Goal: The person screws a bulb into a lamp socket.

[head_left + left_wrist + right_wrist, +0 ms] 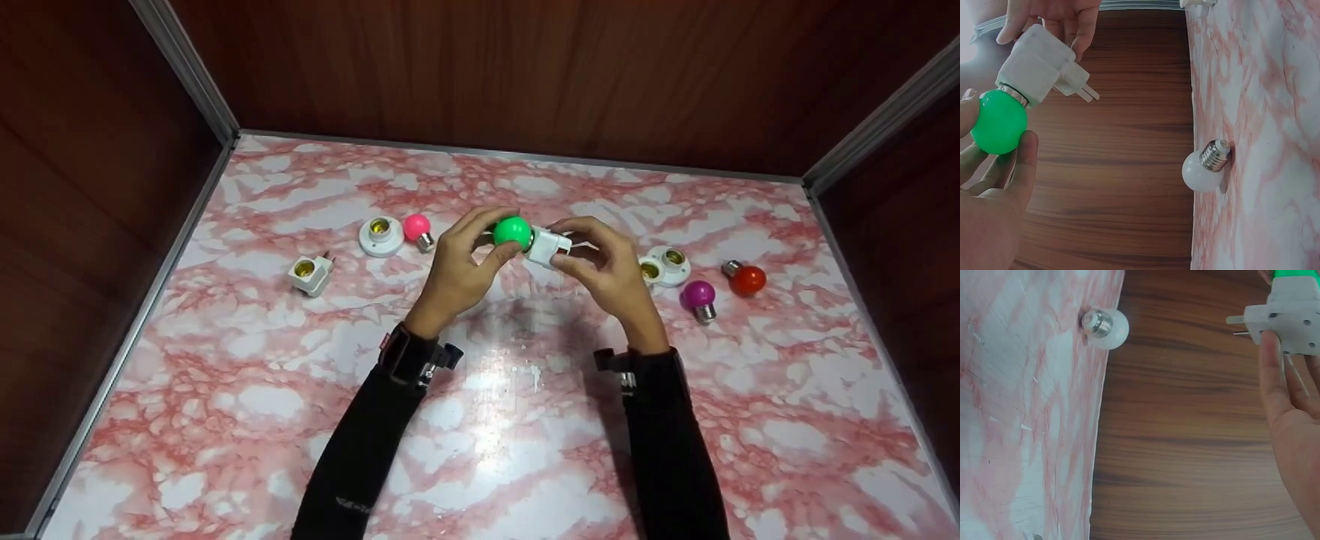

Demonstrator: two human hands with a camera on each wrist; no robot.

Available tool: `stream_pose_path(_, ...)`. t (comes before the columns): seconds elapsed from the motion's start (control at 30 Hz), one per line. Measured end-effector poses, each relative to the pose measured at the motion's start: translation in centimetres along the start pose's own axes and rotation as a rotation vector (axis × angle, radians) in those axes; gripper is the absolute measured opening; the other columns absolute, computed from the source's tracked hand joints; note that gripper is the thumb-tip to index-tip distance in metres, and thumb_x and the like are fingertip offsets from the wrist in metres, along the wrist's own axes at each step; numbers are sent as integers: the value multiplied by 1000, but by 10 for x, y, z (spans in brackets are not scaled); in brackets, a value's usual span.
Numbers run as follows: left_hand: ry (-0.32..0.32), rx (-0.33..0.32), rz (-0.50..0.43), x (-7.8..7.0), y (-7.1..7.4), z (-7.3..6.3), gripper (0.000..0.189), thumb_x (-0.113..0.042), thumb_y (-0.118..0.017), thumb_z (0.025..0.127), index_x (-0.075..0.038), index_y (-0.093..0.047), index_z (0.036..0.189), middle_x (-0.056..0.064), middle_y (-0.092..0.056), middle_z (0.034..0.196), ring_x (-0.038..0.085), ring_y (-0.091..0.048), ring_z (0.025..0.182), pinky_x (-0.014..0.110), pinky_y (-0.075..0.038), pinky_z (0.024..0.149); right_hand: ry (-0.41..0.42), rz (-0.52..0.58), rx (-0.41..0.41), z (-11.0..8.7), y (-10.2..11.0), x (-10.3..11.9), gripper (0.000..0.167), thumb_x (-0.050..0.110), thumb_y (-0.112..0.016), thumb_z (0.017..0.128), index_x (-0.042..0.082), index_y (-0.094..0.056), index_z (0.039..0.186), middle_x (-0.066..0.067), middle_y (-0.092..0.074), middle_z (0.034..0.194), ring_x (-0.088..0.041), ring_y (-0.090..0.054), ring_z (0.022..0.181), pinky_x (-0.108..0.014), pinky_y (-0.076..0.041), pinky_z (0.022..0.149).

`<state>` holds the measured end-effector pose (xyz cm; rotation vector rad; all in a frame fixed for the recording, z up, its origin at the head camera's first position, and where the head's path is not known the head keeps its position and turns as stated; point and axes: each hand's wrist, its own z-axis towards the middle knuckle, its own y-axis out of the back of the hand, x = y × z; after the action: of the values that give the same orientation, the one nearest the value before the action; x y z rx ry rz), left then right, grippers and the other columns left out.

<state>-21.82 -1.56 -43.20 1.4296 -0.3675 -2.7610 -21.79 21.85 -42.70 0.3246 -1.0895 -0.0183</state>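
Above the table in the head view, my left hand [459,268] holds a green light bulb [512,232] by its round glass, thumb on one side and fingers on the other. My right hand [609,266] grips a white plug-in bulb socket [546,247]. The bulb's metal base sits partly inside the socket's mouth, with some thread showing in the left wrist view. Two plug pins [1089,93] stick out from the socket's side. Beyond the hands, a white bulb [1202,171] lies on the table.
To the left on the marbled table [262,450] are another plug-in socket [312,276], a round white lamp holder [381,238] and a pink bulb [417,228]. On the right lie a double lamp holder [667,266], a purple bulb [699,296] and a red bulb [748,280]. Wooden walls [510,82] enclose the table.
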Motion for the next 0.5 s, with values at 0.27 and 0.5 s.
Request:
stream_pose_path(0.27,-29,71,48,2,1,-2,44,-23,-74,101,-3,-67,139,13,-69,135,21,-71,119,30,-63,100,-92,-155,93,0,1,-2,45,11,-86,89,10,-73,133,-9,-73,127,-15,-70,104,-16,-61,89)
stream_pose_path(0.5,-41,142,87,4,-1,-3,46,-26,-75,99,-7,-68,141,11,-71,136,20,-72,116,27,-62,99,-194,-205,215,-1,3,-6,49,14,-86,90,9,-72,136,-9,-66,122,-19,-66,104,-15,-61,89)
